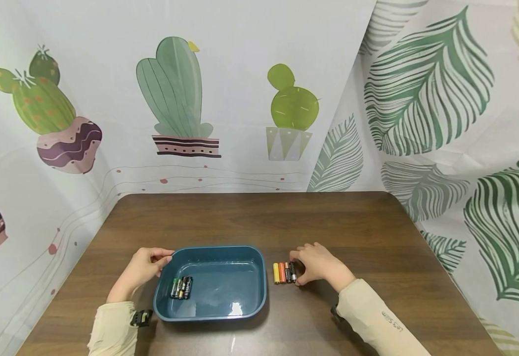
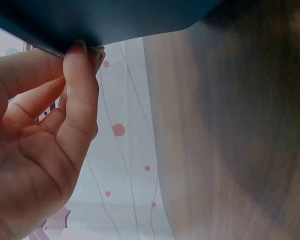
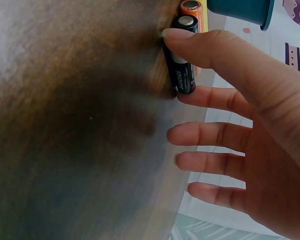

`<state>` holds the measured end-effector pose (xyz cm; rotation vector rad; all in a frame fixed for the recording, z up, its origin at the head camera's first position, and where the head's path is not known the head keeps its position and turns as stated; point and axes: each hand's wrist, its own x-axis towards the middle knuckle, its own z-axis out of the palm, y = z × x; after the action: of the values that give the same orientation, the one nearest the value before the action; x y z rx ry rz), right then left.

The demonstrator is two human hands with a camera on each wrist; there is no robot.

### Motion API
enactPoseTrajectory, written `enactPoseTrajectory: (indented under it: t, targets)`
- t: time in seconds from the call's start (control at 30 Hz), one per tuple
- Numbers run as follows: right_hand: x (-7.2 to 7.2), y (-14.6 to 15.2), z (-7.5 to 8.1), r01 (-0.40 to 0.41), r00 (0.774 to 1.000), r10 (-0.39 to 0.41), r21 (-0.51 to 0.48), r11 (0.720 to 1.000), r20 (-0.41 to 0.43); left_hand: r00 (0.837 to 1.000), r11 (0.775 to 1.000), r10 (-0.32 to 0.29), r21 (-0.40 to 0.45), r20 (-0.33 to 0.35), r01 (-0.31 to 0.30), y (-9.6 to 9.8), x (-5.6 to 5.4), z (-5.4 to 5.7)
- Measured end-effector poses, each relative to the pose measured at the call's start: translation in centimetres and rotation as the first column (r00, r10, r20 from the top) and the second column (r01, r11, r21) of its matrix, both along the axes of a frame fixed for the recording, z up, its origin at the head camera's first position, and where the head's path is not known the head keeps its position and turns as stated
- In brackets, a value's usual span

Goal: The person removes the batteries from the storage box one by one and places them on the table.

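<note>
A dark blue rectangular tray (image 1: 224, 289) stands on the table, with several batteries (image 1: 181, 288) lying side by side near its left wall. My left hand (image 1: 141, 269) pinches the tray's upper left rim between thumb and fingers. To the right of the tray, a yellow battery (image 1: 276, 273), an orange battery (image 1: 281, 273) and darker ones lie in a row. My right hand (image 1: 319, 267) is at the row's right end, pinching a black battery (image 3: 186, 75) between thumb and index finger. Its other fingers are spread apart below in the right wrist view.
The brown wooden table (image 1: 353, 222) reaches back to a white wall cloth (image 1: 241, 74) printed with cacti and leaves. A dark wrist strap (image 1: 141, 318) sits at my left cuff, close to the tray's left side.
</note>
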<state>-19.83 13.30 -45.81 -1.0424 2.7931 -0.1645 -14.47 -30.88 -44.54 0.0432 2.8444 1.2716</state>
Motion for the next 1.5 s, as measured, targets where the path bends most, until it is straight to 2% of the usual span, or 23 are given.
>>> enactPoseTrajectory:
  t: [1.0, 1.23, 1.5]
  targets:
    - [0.21, 0.07, -0.01, -0.032, 0.999, 0.031, -0.026, 0.999, -0.039, 1.0, 1.0, -0.009, -0.014, -0.005, 0.009, 0.11, 0.01, 0.2]
    - [0.21, -0.01, -0.04, -0.017, 1.0, 0.017, -0.012, 1.0, -0.014, 1.0, 1.0, -0.002, -0.001, 0.004, 0.003, 0.12, 0.01, 0.13]
    - [0.1, 0.03, -0.18, -0.01, 0.999, 0.01, -0.003, 1.0, -0.032, 1.0, 1.0, 0.003, -0.003, 0.0, -0.003, 0.14, -0.03, 0.11]
